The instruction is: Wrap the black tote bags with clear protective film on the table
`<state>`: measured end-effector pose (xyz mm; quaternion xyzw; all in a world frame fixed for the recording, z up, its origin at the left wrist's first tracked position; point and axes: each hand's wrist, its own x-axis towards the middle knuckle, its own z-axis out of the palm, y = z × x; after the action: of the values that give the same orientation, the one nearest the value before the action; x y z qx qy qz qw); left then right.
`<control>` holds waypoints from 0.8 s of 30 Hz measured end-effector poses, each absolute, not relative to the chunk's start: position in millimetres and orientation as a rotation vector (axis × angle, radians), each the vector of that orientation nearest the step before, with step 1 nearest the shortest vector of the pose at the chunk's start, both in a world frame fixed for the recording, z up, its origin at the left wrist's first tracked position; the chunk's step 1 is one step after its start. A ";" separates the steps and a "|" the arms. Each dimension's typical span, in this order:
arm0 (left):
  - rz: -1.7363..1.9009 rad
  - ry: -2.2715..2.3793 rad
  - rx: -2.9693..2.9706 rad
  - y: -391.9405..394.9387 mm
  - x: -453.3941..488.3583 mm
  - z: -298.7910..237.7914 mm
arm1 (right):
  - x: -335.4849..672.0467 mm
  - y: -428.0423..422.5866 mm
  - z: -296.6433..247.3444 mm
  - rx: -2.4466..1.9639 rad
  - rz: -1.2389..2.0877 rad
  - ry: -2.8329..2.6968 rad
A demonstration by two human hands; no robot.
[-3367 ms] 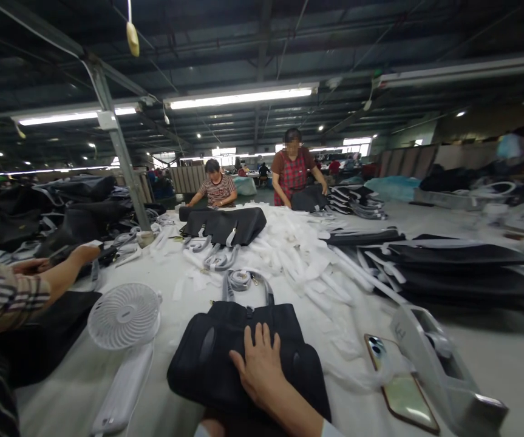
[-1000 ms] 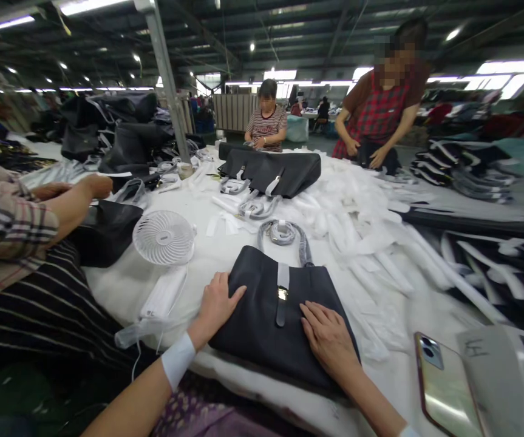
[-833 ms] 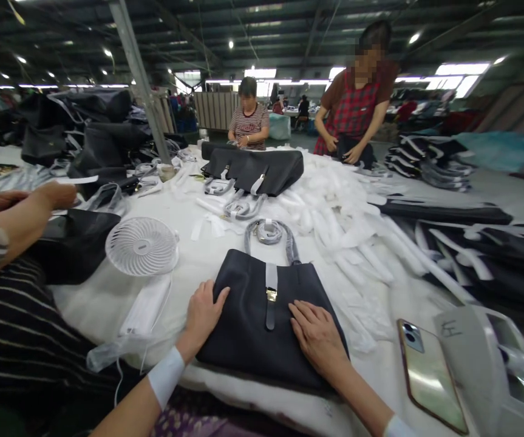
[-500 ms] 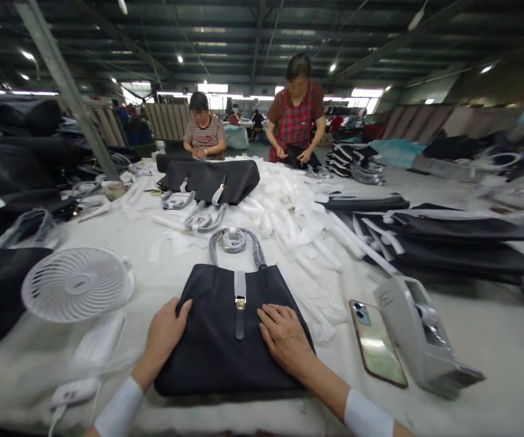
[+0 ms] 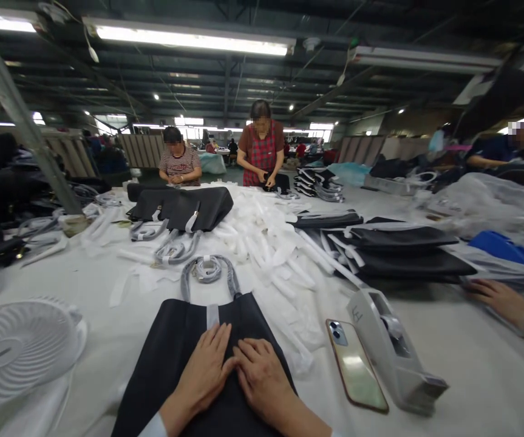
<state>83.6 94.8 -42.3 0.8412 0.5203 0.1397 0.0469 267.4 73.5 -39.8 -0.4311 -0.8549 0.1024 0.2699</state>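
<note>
A black handbag [image 5: 161, 358] lies flat on the white table in front of me, its wrapped handle loop [image 5: 233, 273] pointing away. My left hand [image 5: 207, 367] rests flat on the bag's middle, fingers stretched out over the strap and hiding the gold buckle. Beside it, my right hand [image 5: 262, 373] is pressed flat on the bag's right half, fingers extended; the two hands nearly touch at the thumbs. A pale wrapping strip [image 5: 212, 314] covers the strap's upper part. A coiled, wrapped shoulder strap [image 5: 207, 270] sits inside the handle loop.
On the left is a white fan [image 5: 20, 355]. To the right lie a phone [image 5: 357, 364] and a grey tape dispenser [image 5: 393, 352]. White foam wrap [image 5: 266, 230] piles behind, between stacks of black bags [image 5: 407, 255]. Two people work opposite; another person's hand [image 5: 503, 297] reaches in at right.
My left hand has moved from the bag's left edge onto its middle, beside my right hand. The view has tilted up and turned right.
</note>
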 end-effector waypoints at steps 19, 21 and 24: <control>0.492 1.630 3.372 108.2 76.2 -70.8 | 385.7 357.1 -53.8 -1.826 0.957 -0.764; 0.532 1.603 3.405 111.9 74.2 -75.5 | 375.7 375.4 -60.1 -1.865 0.966 -0.707; 0.520 1.593 3.368 111.4 74.5 -74.8 | 366.4 388.6 -63.1 -1.864 0.937 -0.686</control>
<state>74.5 111.4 -74.8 0.8526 0.4032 0.1317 -0.3051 366.4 388.6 -63.1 -0.7556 -0.2780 0.3800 0.4555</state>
